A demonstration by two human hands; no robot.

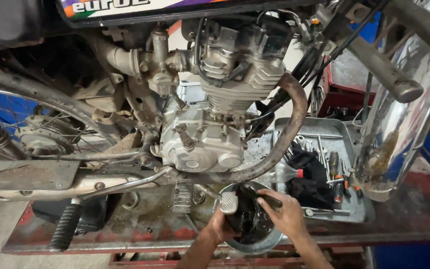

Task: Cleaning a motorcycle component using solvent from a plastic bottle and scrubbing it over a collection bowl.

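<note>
Motorcycle (185,99) on a red lift bench (125,234), engine (210,134) at centre with its rusty exhaust pipe (289,134) curving from two o'clock down to six. Metal tool tray (354,209) with a black rag (309,177) at four o'clock; round metal pan (249,239) of dark oil at six, under the engine. Left hand (218,224) grips the pan's rim, right hand (287,214) clasps its far edge; draining seems in hand, and shifting it calls for a level lift.
</note>
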